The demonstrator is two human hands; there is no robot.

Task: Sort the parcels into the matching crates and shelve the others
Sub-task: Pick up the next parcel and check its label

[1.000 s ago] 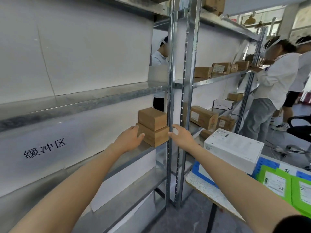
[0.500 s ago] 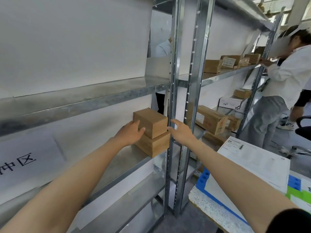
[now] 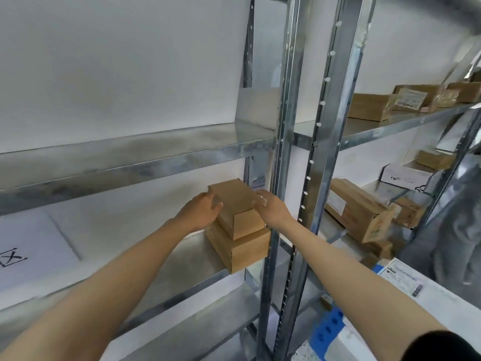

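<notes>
Head view: left hand point(image 3: 201, 212) and right hand point(image 3: 270, 208) press the small box point(image 3: 238, 208) from both sides, holding it between them. Under them, a bigger box point(image 3: 243, 250) sits on the shelf point(image 3: 182, 252). Two parcels shelved; more probably wait.

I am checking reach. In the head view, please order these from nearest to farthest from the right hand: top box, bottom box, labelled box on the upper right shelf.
1. Top box, touching the right hand.
2. Bottom box, just below.
3. Labelled box, far up right.
</notes>
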